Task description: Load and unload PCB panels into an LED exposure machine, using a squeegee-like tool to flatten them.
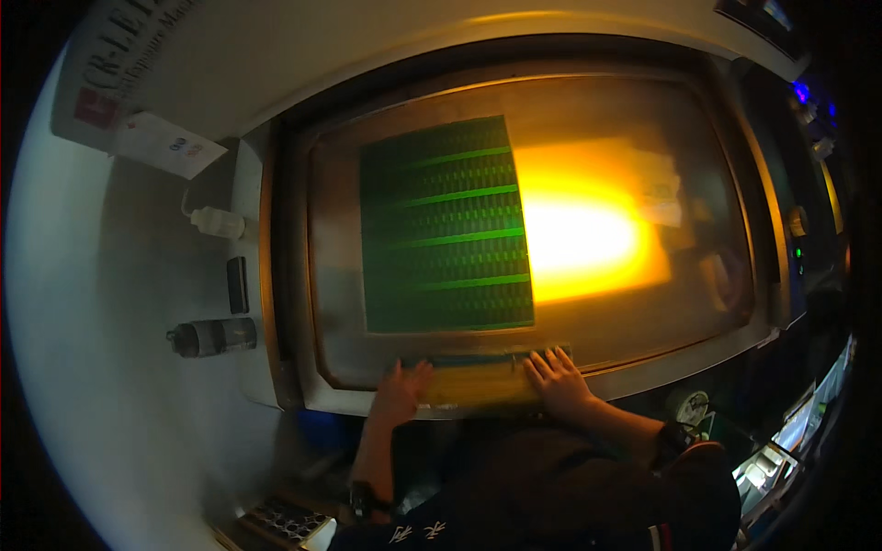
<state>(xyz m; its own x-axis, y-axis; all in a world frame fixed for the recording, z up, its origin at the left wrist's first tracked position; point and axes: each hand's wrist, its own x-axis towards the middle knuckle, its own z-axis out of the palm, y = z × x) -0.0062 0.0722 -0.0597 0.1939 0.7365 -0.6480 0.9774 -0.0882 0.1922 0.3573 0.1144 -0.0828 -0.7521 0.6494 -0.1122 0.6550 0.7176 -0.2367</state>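
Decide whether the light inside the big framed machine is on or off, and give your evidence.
On. A bright yellow-orange glow fills the right part of the machine's panel, beside the green patterned sheet.

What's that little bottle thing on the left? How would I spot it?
Start at the big glass-topped machine bed glowing yellow. On the pale surface left of its frame, below a black rectangular block, lies the small bottle. Unlike the white bottle higher up, it's clear with a dark cap.
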